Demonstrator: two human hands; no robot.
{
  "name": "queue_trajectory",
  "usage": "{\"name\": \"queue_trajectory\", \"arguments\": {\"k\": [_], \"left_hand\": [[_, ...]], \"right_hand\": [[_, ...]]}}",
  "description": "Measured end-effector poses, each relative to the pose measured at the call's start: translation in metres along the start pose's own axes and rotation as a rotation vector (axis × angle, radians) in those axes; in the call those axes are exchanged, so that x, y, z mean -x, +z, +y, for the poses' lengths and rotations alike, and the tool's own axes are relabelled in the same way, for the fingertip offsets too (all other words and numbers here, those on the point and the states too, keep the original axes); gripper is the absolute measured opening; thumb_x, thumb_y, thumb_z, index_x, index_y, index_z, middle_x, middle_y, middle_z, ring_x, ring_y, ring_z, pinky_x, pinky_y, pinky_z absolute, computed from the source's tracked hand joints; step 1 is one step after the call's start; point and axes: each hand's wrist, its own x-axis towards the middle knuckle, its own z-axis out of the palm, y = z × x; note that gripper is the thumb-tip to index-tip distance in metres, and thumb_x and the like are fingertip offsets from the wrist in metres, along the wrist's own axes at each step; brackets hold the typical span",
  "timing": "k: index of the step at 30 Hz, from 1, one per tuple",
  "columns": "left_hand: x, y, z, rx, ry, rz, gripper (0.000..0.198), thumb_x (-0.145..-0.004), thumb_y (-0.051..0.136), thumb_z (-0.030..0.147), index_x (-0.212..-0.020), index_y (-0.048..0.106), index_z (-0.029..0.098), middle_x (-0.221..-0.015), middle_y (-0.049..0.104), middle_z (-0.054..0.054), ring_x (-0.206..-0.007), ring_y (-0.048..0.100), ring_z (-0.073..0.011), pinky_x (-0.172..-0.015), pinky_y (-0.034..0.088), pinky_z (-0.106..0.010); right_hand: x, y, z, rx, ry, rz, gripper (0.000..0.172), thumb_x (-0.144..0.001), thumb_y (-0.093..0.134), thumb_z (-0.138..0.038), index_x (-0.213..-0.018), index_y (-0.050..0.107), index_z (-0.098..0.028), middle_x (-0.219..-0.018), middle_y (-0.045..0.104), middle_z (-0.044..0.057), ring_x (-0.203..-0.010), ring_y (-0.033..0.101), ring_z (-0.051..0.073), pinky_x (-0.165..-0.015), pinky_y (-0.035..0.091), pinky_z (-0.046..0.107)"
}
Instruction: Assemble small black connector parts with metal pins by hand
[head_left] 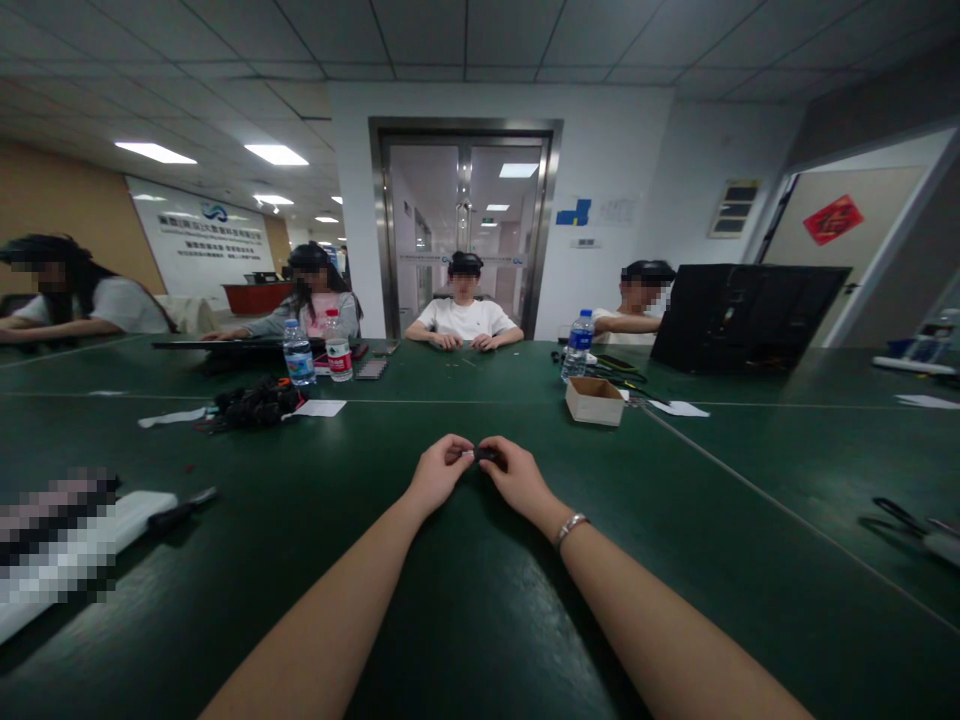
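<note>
My left hand (438, 472) and my right hand (519, 476) meet above the middle of the green table (472, 620), fingertips almost touching. Between thumb and fingers, my right hand pinches a small dark piece (484, 454) that points toward the left hand. The fingers of my left hand are closed at its other end, where a tiny whitish bit shows. What that bit is, and whether it joins the dark piece, I cannot tell. A metal bracelet (571, 531) circles my right wrist.
An open small box (595, 402) and a water bottle (578, 345) stand ahead right, near a black monitor (746, 318). Ahead left are a black cable bundle (259, 402) and two bottles. A white object (142, 505) lies left. Several people sit around the table.
</note>
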Motion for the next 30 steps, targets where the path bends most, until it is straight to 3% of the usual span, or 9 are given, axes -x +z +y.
{"name": "queue_trajectory", "arguments": {"k": [6,9,14,18,22,25,30], "left_hand": [[-0.002,0.001,-0.004,0.016,-0.048,0.027,0.029,-0.074,0.066,0.032,-0.099,0.06,0.018,-0.098,0.065,-0.007,-0.083,0.064,-0.0163,-0.076,0.05,-0.03],[-0.003,0.002,-0.004,-0.03,-0.124,0.011,0.027,-0.081,0.056,0.04,-0.092,0.061,0.016,-0.085,0.066,-0.006,-0.073,0.064,-0.0166,-0.067,0.049,-0.03],[0.0,0.001,0.001,-0.045,-0.034,-0.001,0.014,-0.077,0.061,0.025,-0.088,0.062,0.017,-0.084,0.066,-0.003,-0.081,0.063,-0.0158,-0.078,0.049,-0.03],[0.001,0.001,0.004,0.025,0.009,-0.016,0.02,-0.07,0.068,0.02,-0.088,0.06,0.017,-0.09,0.065,-0.004,-0.086,0.063,-0.0153,-0.083,0.049,-0.029],[-0.001,0.003,0.003,0.004,-0.109,0.048,0.027,-0.075,0.065,0.035,-0.093,0.059,0.016,-0.089,0.065,-0.006,-0.076,0.064,-0.0154,-0.069,0.05,-0.028],[-0.001,0.003,0.003,-0.017,-0.181,0.008,0.023,-0.081,0.056,0.038,-0.086,0.059,0.015,-0.077,0.065,-0.005,-0.068,0.063,-0.0154,-0.06,0.047,-0.026],[0.001,0.0,0.008,-0.026,-0.053,0.002,0.012,-0.075,0.062,0.023,-0.085,0.061,0.017,-0.085,0.066,-0.004,-0.08,0.063,-0.0152,-0.077,0.049,-0.029]], "right_hand": [[0.0,0.001,0.002,-0.014,-0.015,0.008,0.021,-0.077,0.057,-0.016,-0.098,0.062,-0.02,-0.095,0.066,0.004,-0.087,0.06,0.016,-0.082,0.047,0.032],[0.0,0.001,0.002,-0.006,-0.016,0.007,0.021,-0.077,0.057,-0.016,-0.097,0.062,-0.02,-0.093,0.066,0.004,-0.086,0.061,0.016,-0.081,0.048,0.032],[0.001,-0.001,0.0,-0.009,-0.02,0.002,0.022,-0.077,0.057,-0.016,-0.098,0.062,-0.02,-0.094,0.066,0.004,-0.086,0.06,0.016,-0.082,0.047,0.032],[0.0,0.0,0.0,0.004,-0.016,0.013,0.022,-0.077,0.057,-0.016,-0.098,0.063,-0.02,-0.094,0.066,0.003,-0.086,0.06,0.016,-0.081,0.047,0.032],[0.0,0.001,0.001,-0.009,-0.009,0.007,0.023,-0.077,0.056,-0.016,-0.099,0.062,-0.02,-0.094,0.066,0.004,-0.085,0.061,0.016,-0.08,0.048,0.031],[0.001,0.0,0.0,-0.001,-0.001,-0.001,0.023,-0.077,0.056,-0.017,-0.099,0.062,-0.02,-0.094,0.066,0.004,-0.084,0.06,0.016,-0.079,0.048,0.031],[0.001,-0.001,-0.002,0.003,0.001,0.001,0.023,-0.076,0.058,-0.016,-0.098,0.063,-0.019,-0.093,0.066,0.004,-0.084,0.06,0.015,-0.079,0.048,0.03]]}}
